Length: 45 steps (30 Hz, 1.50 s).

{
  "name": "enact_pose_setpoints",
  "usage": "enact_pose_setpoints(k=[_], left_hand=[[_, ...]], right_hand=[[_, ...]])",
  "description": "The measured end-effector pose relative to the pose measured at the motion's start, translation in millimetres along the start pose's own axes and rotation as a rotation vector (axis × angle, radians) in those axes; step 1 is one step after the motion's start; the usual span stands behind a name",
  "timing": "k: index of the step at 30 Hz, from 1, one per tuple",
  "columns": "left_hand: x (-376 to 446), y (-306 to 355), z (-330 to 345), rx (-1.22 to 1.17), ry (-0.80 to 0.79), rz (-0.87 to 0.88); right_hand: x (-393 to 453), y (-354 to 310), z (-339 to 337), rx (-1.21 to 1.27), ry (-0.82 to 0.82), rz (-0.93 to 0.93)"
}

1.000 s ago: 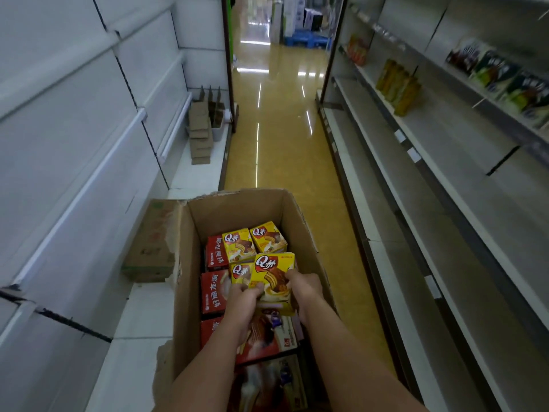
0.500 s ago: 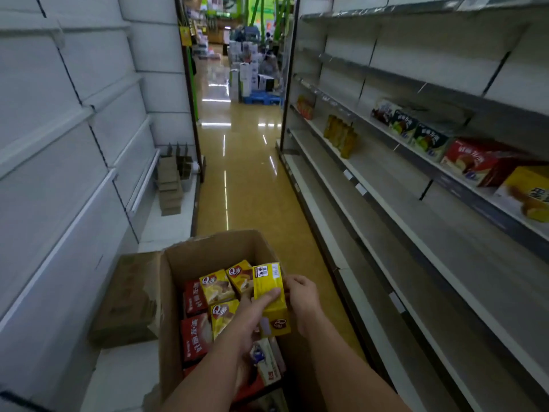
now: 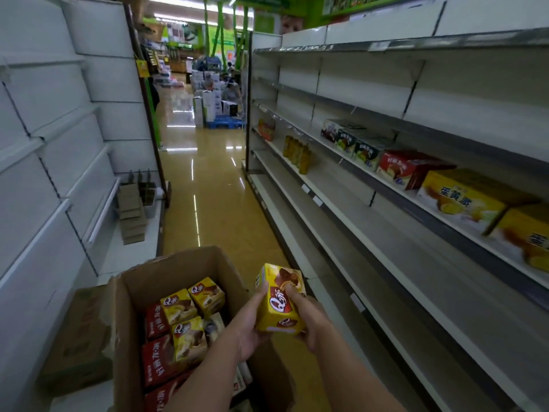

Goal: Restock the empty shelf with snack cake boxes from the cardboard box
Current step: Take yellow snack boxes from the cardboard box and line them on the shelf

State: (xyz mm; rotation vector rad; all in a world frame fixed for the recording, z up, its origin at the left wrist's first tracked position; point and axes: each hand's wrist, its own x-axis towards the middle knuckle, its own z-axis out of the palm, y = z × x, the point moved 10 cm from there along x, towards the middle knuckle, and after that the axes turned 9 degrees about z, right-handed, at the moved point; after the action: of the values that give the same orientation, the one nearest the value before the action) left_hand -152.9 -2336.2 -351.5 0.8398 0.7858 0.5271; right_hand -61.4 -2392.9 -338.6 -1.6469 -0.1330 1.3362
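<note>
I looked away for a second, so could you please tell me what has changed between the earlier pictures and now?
The yellow snack cake box has been lifted out of the cardboard box and carried up and to the right, toward the shelving, its printed front now turned to the camera. The left hand and right hand still hold it between them. The other yellow and red boxes stay packed in the cardboard box.

Left hand [image 3: 248, 331] and right hand [image 3: 310, 322] grip yellow snack cake box [image 3: 279, 307] from opposite sides, cardboard box [image 3: 178, 275] just left of the grip.
</note>
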Motion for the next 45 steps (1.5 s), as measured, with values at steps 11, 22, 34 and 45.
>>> enact_pose_setpoints(k=[11, 22, 34, 45], left_hand=[[-47, -45, 131, 0.519, -0.281, 0.015], [-105, -121, 257, 0.464, -0.351, 0.048], [-156, -181, 425, 0.708, -0.712, 0.238], [-231, -242, 530, 0.712, -1.028, 0.263]], right_hand=[[-76, 11, -170, 0.119, 0.252, -0.155], [-187, 84, -321, 0.513, 0.439, -0.240], [-306, 132, -445, 0.673, 0.841, -0.366], [-395, 182, -530, 0.664, 1.293, -0.365]])
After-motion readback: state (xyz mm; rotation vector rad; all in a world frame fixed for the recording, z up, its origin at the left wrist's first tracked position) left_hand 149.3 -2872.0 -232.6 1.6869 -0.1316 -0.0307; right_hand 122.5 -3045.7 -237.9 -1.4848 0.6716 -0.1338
